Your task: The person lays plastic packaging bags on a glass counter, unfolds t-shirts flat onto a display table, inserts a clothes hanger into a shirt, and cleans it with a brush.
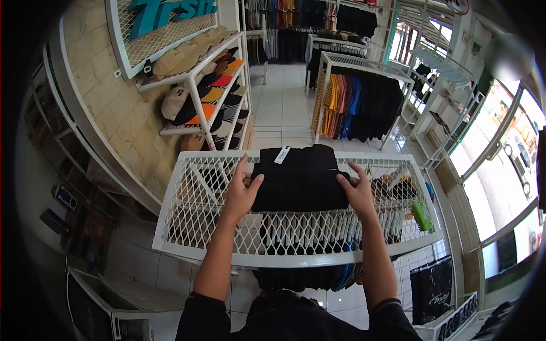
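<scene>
A folded black garment (pixel 300 190) lies on the white mesh top of a rack (pixel 187 227), with a white tag (pixel 281 155) near its far edge. My left hand (pixel 243 190) grips its left side, thumb on top and index finger stretched out. At the opposite side my right hand (pixel 358 190) holds the edge the same way, the thumb resting on the cloth. The other fingertips are partly hidden by the fabric. A thin teal line shows on the garment near my right hand.
A green packet (pixel 422 216) lies at the mesh top's right end. Clothes hang beneath the mesh. Caps fill a shelf (pixel 219 85) on the left. Racks of shirts (pixel 361 105) stand ahead. A black bag (pixel 432 290) hangs at lower right, near glass doors.
</scene>
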### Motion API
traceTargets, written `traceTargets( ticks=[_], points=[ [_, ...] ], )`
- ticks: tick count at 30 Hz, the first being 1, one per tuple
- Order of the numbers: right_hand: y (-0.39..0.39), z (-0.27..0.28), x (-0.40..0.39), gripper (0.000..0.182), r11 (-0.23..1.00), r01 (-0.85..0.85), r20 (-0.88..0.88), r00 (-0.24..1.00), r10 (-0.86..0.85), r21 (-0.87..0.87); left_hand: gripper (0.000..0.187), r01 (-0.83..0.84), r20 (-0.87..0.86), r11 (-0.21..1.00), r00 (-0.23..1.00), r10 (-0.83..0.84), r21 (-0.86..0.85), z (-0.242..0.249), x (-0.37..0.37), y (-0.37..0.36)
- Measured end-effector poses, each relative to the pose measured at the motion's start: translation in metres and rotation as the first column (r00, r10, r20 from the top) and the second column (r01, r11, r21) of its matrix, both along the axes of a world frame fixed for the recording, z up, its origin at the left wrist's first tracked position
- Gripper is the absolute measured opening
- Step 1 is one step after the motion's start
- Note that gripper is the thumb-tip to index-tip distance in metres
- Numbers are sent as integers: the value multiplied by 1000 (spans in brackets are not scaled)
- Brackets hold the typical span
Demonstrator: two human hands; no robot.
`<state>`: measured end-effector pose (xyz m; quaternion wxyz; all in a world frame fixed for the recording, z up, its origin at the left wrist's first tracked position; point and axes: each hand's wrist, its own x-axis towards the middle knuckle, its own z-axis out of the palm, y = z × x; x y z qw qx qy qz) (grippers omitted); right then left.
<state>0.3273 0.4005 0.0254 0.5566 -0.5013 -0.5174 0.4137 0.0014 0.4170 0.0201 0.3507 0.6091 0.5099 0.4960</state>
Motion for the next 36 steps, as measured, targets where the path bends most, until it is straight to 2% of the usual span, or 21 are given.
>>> traceTargets(
  ticks=[1,3,4,6,8,9,13,16,17,18,19,22,24,25,26,27,28,30,31,35,36],
  points=[
    [5,-13,0,69,996,67,127,990,-59,-58,81,-57,-213,998,975,58,12,-4,2,-4],
    [-12,-17,-2,73,980,186,389,909,-147,-64,83,-41,-233,997,972,25,-62,-10,1,-25],
    [-27,-20,-1,74,981,178,407,904,-132,-78,86,-32,-247,992,969,1,-121,-10,1,-39],
    [-56,-23,-1,56,978,204,499,852,-160,-36,79,-71,-251,997,965,73,17,-20,-2,-65],
    [-63,-36,2,51,982,185,572,802,-170,32,60,-148,-447,978,872,199,145,-33,-8,-82],
    [-61,-37,-1,42,982,179,597,782,-179,59,60,-147,-446,975,871,206,164,-33,-8,-77],
    [-33,-41,-11,33,955,222,498,816,-293,197,40,-117,-472,980,862,181,162,-27,-2,-59],
    [5,-27,-20,33,892,282,573,688,-445,354,33,-181,-473,971,850,234,155,-19,8,-16],
    [10,-12,-21,33,939,252,580,740,-342,233,31,-164,-488,954,829,271,251,-7,14,-11],
    [12,-6,-24,30,895,243,566,705,-427,373,29,-143,-493,920,808,322,365,5,19,-12],
    [5,12,-33,29,847,274,531,680,-506,456,29,-144,-497,923,807,318,357,16,23,-26],
    [-38,45,-45,22,820,299,474,698,-537,488,25,-228,-362,794,796,486,563,42,34,-58],
    [-61,38,-42,23,824,331,468,698,-542,460,25,-265,-462,855,750,473,446,39,36,-90],
    [-68,24,-36,24,893,306,523,728,-443,330,27,-255,-473,918,796,377,303,23,32,-95],
    [-74,3,-30,26,943,275,561,758,-334,190,27,-252,-479,921,795,373,298,4,26,-102],
    [-70,-39,-16,34,923,262,580,720,-382,282,28,-261,-463,937,818,342,230,-14,22,-109],
    [-84,-35,-17,34,921,262,573,723,-386,290,30,-267,-442,949,840,315,170,-20,20,-115],
    [-114,-24,-15,43,968,247,542,810,-224,30,32,-260,-390,960,877,279,102,-19,20,-136],
    [-124,-27,-13,48,972,234,569,801,-187,-10,35,-242,-335,970,912,237,27,-18,21,-147],
    [-146,-24,-12,58,993,116,492,865,-93,-15,42,-210,-455,970,857,242,122,-31,18,-165],
    [-153,-20,-13,58,994,111,490,867,-93,-8,42,-212,-353,971,905,238,111,-27,20,-170]
  ],
)
